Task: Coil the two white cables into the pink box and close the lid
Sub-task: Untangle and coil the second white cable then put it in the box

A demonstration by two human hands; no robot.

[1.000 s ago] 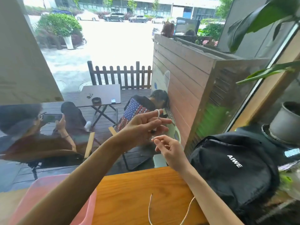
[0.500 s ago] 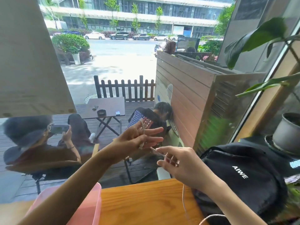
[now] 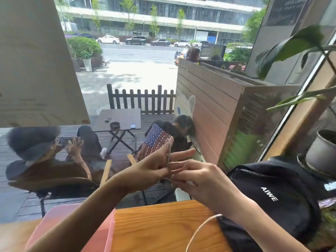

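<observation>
I hold both hands up in front of the window, above the far edge of the wooden worktop (image 3: 163, 226). My left hand (image 3: 154, 168) has its fingers spread and pointing right, and a thin white cable (image 3: 168, 151) runs as a narrow loop up over them; the strand looks pale grey against the glass and is slim, smooth and round. Whether my left thumb pins it I cannot tell. My right hand (image 3: 200, 180) meets the left at the fingertips, its fingers curled in a pinching grip on the same cable just below the loop. From under my right wrist the cable hangs down in a soft curve and trails across the worktop towards its near edge, where it shows cream-white against the orange wood. Only this one cable shows clearly; I cannot make out a second.

The pink box (image 3: 76, 231) sits on the worktop to the left of the trailing cable, under my left forearm; its wall is translucent pink, and I cannot tell how its lid lies. A black bag (image 3: 272, 193) with white lettering lies on the worktop's right side, touching my right forearm.
</observation>
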